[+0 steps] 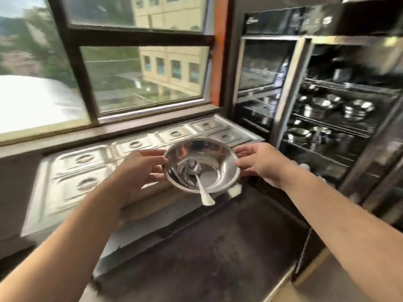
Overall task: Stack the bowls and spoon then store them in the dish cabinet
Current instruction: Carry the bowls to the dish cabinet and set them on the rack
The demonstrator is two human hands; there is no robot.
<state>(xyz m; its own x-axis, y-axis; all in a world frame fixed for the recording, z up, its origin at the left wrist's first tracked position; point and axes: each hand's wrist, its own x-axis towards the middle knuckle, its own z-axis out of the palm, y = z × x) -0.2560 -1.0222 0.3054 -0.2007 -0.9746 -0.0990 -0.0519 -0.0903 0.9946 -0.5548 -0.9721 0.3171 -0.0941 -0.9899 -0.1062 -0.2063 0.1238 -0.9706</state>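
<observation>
I hold a shiny steel bowl stack in the air with both hands. My left hand grips its left rim and my right hand grips its right rim. A metal spoon lies inside the top bowl, its handle sticking out over the near rim. How many bowls are stacked is hard to tell. The dish cabinet stands to the right, its glass door swung open, with steel bowls on its wire shelves.
A steel serving counter with several lidded pans runs under the window on the left. A dark countertop lies below the bowl. The view is blurred by motion.
</observation>
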